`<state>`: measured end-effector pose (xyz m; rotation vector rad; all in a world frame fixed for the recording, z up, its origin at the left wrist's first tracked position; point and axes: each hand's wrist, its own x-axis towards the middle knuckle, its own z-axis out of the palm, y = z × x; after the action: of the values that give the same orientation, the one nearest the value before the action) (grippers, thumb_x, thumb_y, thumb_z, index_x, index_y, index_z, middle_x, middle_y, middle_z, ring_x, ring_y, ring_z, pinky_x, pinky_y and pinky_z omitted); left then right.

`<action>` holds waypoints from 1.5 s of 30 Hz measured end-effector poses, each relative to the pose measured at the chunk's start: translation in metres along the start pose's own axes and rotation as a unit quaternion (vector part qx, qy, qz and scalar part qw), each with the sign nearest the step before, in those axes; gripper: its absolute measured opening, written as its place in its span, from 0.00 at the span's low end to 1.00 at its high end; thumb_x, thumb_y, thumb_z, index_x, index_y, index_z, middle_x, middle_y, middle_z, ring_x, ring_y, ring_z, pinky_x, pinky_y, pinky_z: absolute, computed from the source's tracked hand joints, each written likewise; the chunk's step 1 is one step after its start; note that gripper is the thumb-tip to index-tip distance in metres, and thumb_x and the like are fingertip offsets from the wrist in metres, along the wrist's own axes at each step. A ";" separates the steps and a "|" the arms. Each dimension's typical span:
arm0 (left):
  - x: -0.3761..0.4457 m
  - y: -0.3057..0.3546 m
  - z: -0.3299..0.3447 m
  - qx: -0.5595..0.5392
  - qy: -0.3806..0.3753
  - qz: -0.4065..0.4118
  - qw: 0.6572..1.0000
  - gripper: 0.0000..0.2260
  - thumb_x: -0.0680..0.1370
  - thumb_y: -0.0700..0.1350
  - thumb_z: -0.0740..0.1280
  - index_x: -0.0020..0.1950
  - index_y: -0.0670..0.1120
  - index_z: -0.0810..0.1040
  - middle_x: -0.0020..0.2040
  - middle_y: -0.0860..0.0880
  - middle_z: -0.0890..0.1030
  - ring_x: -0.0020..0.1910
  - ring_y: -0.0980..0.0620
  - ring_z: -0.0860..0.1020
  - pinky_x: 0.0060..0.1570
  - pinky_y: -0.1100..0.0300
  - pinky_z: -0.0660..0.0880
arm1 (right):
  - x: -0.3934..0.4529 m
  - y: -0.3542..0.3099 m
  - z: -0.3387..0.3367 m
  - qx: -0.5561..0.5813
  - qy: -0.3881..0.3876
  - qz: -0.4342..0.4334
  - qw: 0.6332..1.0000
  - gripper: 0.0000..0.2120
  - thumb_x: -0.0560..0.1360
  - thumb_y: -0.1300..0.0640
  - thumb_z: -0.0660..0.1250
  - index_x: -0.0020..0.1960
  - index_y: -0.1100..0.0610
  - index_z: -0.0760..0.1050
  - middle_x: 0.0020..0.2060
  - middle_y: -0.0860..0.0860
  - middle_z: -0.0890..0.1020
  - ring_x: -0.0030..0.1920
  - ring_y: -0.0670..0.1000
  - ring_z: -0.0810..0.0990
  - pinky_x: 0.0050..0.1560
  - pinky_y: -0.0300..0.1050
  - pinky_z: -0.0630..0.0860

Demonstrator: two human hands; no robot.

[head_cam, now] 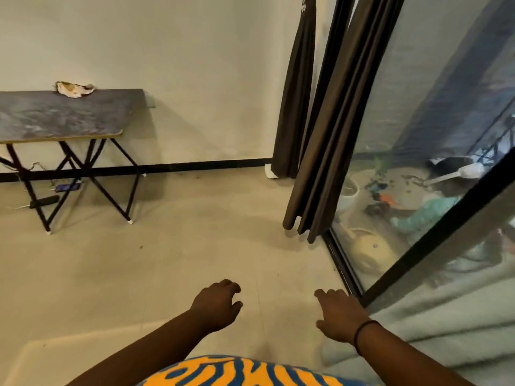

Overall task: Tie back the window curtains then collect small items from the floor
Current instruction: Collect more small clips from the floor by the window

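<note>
Dark curtains [328, 140] hang loose beside the glass door [434, 151]. Both hands – left hand [216, 305], right hand [338, 313] – hover over bare floor [195, 246], each grip released, holding nothing. Small items [55, 192] lie under the folding counter [64, 114], well apart.

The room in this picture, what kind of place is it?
Probably a room in a home: dark curtains hang beside a large sliding glass door, and a folding table stands against a plain wall.
</note>
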<state>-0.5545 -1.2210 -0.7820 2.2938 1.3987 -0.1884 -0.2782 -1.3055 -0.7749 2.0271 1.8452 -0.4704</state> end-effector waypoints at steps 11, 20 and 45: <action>0.205 -0.031 -0.078 0.046 -0.065 0.025 0.997 0.22 0.78 0.59 0.58 0.69 0.52 0.67 0.69 0.52 0.69 0.66 0.50 0.70 0.61 0.56 0.69 | 0.174 0.042 -0.084 0.109 0.022 0.054 0.992 0.30 0.73 0.42 0.62 0.70 0.52 0.60 0.62 0.53 0.73 0.63 0.56 0.70 0.61 0.50 0.69; 0.382 -0.030 -0.157 0.061 -0.146 -0.049 0.986 0.24 0.77 0.59 0.61 0.70 0.50 0.66 0.69 0.49 0.68 0.65 0.49 0.71 0.63 0.56 0.69 | 0.361 0.137 -0.166 0.112 0.021 0.043 0.993 0.28 0.72 0.43 0.64 0.68 0.50 0.63 0.66 0.53 0.71 0.66 0.56 0.69 0.64 0.53 0.69; 0.825 -0.081 -0.329 0.120 -0.201 0.049 0.971 0.24 0.77 0.59 0.62 0.69 0.49 0.68 0.66 0.47 0.71 0.63 0.49 0.72 0.61 0.60 0.68 | 0.675 0.147 -0.361 0.169 0.113 0.100 0.974 0.23 0.75 0.47 0.61 0.68 0.52 0.64 0.61 0.53 0.73 0.62 0.55 0.71 0.62 0.51 0.70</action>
<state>-0.2679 -0.3770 -0.7924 2.3332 1.1004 -0.7808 -0.0681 -0.5552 -0.7698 2.5594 1.7518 -0.5474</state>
